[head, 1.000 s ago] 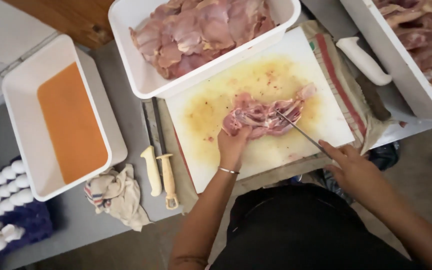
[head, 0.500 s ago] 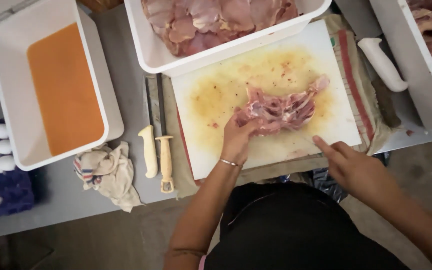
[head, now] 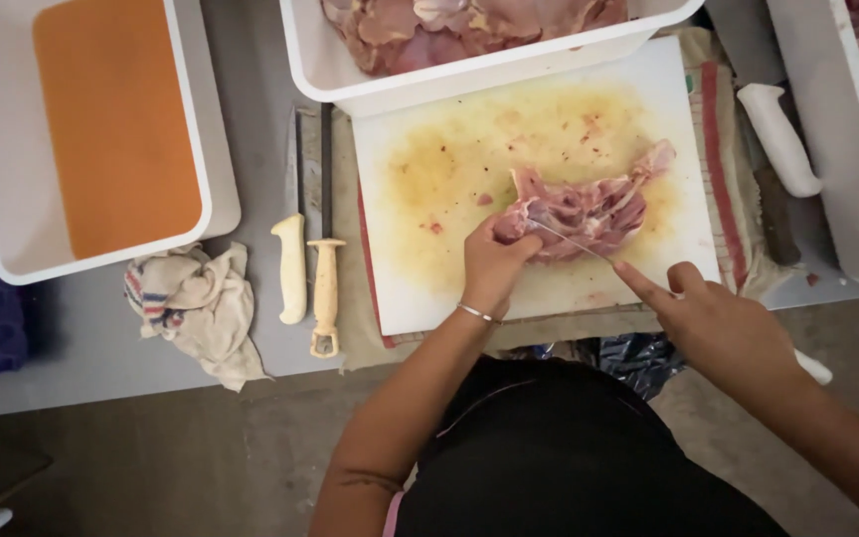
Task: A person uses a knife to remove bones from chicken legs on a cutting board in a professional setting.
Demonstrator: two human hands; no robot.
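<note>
- Raw pink chicken piece [head: 584, 211] lies spread on the stained white plastic cutting board [head: 449, 179], near its middle, just below the white tub of raw meat [head: 469, 60].
- My left hand [head: 494, 264] pinches the near-left edge of the meat, fingers clenched on it and holding it taut.
- My right hand [head: 723, 328] wraps a thin-bladed knife [head: 574, 242]; the index finger lies extended toward the blade, the other fingers closed around the white handle, whose end shows past my wrist.
- The blade's tip sits in the meat just beside my left fingertips; as I judge it, the cut goes best with short shallow strokes directed away from those fingers and steady tension from the left.
- I would keep the left knuckles raised and the piece flat, since slick meat may slide.
- Spare cream-handled knife [head: 292, 264] and sharpening steel [head: 325, 288] lie side by side left of the board, beside a crumpled cloth rag [head: 196, 303].
- Another white tub with an orange base [head: 111, 119] stands far left.
</note>
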